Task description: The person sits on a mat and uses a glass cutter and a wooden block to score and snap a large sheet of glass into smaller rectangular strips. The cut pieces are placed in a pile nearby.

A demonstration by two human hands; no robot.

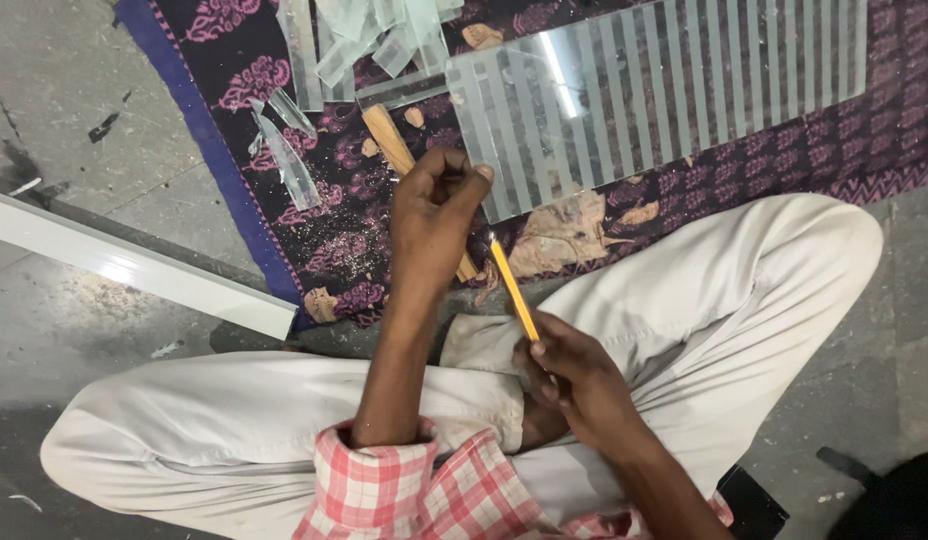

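My right hand (576, 382) rests over my lap and grips a yellow pencil (513, 288), tip pointing up and away from me. My left hand (434, 215) hovers above the patterned cloth, fingers curled in and thumb pressed to the forefinger; nothing shows inside it. It sits just off the near left corner of a striped frosted glass sheet (664, 90). A wooden stick (389, 135) lies on the cloth and runs under this hand. The pencil tip is a little below the left thumb.
A dark purple patterned cloth (334, 250) with a blue border covers the floor. Cut glass strips (374, 40) and shards (289, 160) lie at its far left. A white bar (134, 265) lies on the grey floor at left. My legs in white trousers (734, 300) are folded.
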